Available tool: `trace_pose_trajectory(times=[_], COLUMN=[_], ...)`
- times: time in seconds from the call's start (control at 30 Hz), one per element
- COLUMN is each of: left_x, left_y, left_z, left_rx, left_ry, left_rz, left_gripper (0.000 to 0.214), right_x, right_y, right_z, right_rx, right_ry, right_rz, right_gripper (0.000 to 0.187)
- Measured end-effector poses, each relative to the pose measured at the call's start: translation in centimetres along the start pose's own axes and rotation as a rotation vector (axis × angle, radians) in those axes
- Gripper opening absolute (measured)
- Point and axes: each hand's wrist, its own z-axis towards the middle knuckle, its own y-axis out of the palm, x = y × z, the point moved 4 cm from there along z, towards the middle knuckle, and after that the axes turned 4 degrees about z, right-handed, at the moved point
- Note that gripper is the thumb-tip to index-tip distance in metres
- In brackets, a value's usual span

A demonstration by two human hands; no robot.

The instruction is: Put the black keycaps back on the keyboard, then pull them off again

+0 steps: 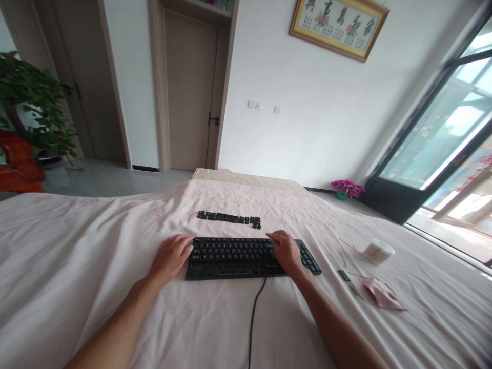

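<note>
A black keyboard point(238, 256) lies on a pale pink cloth point(77, 266), its cable point(253, 318) trailing toward me. My left hand point(171, 256) rests at the keyboard's left end, fingers curled against its edge. Over the right part of the keyboard lies my right hand point(285, 251), fingers bent down onto the keys. Just beyond the keyboard, a row of loose black keycaps point(229, 218) is lined up on the cloth.
To the right lie a white round container point(378, 251), a small dark tool point(344, 275), thin sticks point(355, 291) and a folded pink cloth point(382, 294). Doors, a potted plant point(33, 102) and a glass door point(442, 148) surround the covered surface.
</note>
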Motion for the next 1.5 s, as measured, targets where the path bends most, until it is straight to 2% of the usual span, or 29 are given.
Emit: trace_pose_trajectory(times=[0.27, 0.53, 0.83, 1.13, 1.27, 1.5], left_x=[0.0, 0.0, 0.1, 0.4, 0.4, 0.2], left_y=[0.0, -0.2, -0.2, -0.5, -0.6, -0.4], left_z=[0.0, 0.1, 0.0, 0.0, 0.0, 0.0], left_rx=[0.004, 0.0, 0.009, 0.004, 0.007, 0.008], left_ry=[0.005, -0.001, 0.001, -0.008, -0.006, -0.009], left_rz=[0.002, -0.016, -0.035, -0.036, -0.034, -0.042], left_gripper=[0.038, 0.038, 0.037, 0.037, 0.037, 0.037], right_x=[-1.1, -1.9, -2.0, -2.5, -2.4, -1.5], right_y=[2.7, 4.8, 5.8, 6.0, 6.8, 7.2], right_z=[5.6, 8.5, 9.1, 9.3, 9.1, 8.8], right_rx=[-0.158, -0.192, -0.226, -0.294, -0.357, -0.38], right_ry=[-0.032, -0.064, -0.081, -0.03, 0.004, 0.071], right_rz=[-0.268, -0.381, -0.392, -0.257, -0.179, -0.097], right_gripper=[0.028, 0.027, 0.019, 0.016, 0.019, 0.029])
